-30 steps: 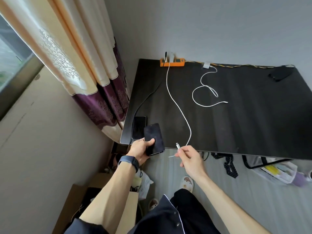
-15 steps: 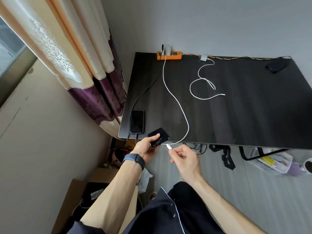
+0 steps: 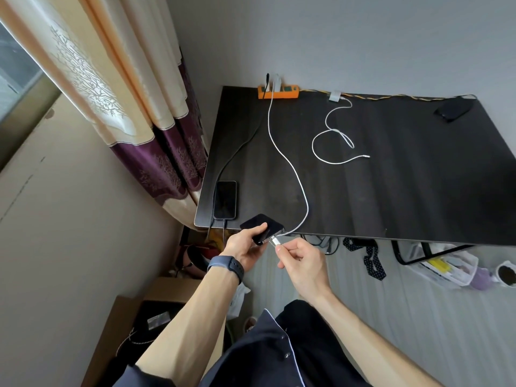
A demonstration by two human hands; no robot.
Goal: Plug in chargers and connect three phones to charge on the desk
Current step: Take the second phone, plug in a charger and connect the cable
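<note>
Left hand (image 3: 245,245) is gripping second phone (image 3: 264,221), right hand (image 3: 303,262) pinching white plug (image 3: 275,241) at its port; first phone (image 3: 225,199), beside the fingers (image 3: 258,228), looks connected, third phone (image 3: 452,110) untouched.

orange power strip (image 3: 277,92), white cable (image 3: 290,166), black desk (image 3: 391,185)

Whether the white plug (image 3: 275,241) sits in the held phone (image 3: 264,219) cannot be told.
</note>
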